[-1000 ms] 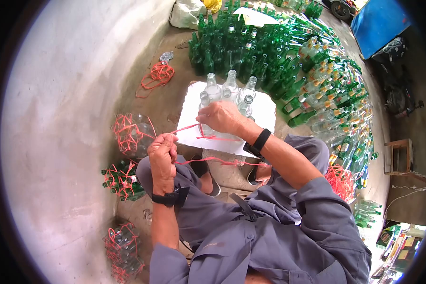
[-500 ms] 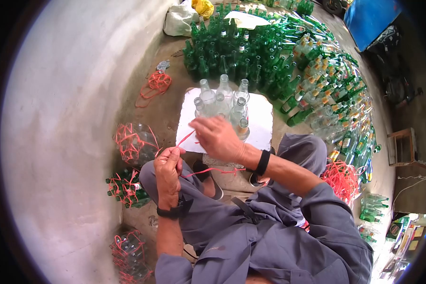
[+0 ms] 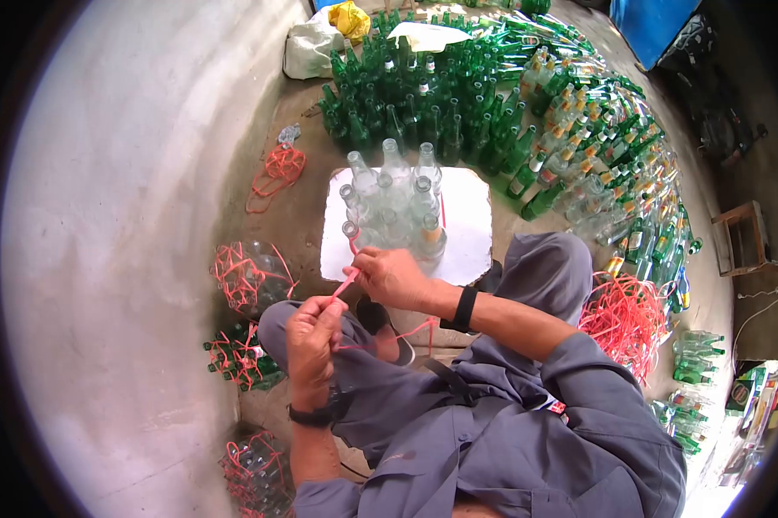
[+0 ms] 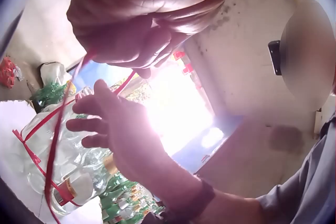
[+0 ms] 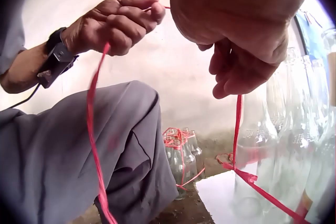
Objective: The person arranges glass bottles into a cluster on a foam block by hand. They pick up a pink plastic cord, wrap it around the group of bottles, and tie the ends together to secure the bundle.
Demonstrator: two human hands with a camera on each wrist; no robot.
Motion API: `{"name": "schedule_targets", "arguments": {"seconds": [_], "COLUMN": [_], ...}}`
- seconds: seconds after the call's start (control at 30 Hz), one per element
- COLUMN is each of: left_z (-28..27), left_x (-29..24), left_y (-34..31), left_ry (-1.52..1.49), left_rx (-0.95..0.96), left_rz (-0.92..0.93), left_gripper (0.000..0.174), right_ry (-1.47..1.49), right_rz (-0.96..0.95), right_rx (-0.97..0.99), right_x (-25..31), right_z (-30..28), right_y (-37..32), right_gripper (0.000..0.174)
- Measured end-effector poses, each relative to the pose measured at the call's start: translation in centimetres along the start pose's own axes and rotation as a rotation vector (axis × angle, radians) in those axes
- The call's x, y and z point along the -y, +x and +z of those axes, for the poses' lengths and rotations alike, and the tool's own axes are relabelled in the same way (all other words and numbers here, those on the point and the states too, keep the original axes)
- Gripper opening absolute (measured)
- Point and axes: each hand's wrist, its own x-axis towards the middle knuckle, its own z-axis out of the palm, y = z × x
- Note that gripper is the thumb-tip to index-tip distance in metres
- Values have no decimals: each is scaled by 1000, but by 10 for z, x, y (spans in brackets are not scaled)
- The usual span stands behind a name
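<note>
Several clear glass bottles (image 3: 390, 194) stand bunched upright on a white board (image 3: 470, 229) in front of the knees. Red plastic twine (image 5: 242, 174) runs around the bunch low down, with a knot showing at the near side in the right wrist view. From there the twine rises to the right hand (image 3: 396, 278), whose thumb and fingers pinch it close to the nearest bottle. Lower and to the left, the left hand (image 3: 314, 338) grips the same twine, taut between the two hands. A loose tail hangs from the left hand toward the lap.
Many green bottles (image 3: 380, 104) crowd the floor beyond the board, and a heap of mixed bottles (image 3: 596, 164) curves along the right. Twine-tied bottle bundles (image 3: 249, 278) line the left wall. A tangled pile of red twine (image 3: 626, 319) lies beside the right knee.
The right hand has moved down from over the bottles toward the board's near edge, closer to the left hand. The left hand has lowered slightly, still gripping the twine.
</note>
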Motion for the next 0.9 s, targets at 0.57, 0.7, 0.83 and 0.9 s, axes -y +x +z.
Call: {"name": "schedule_targets", "arguments": {"seconds": [0.57, 0.7, 0.83, 0.9], "left_z": [-37, -47, -83, -90], "left_x": [-101, -133, -152, -156], "left_y": [0, 20, 38, 42], "left_ry": [797, 891, 625, 343], "left_rx": [-44, -109, -58, -256], "left_rz": [410, 341, 386, 414], "left_gripper": [3, 7, 10, 11], "right_ry": [296, 547, 641, 725], "right_rz": [56, 408, 484, 594], "right_rx": [-26, 51, -13, -5], "right_x": [-12, -7, -11, -5], "right_z": [-6, -12, -14, -22], "right_y": [-19, -19, -20, -18], "right_gripper": [16, 20, 28, 29]}}
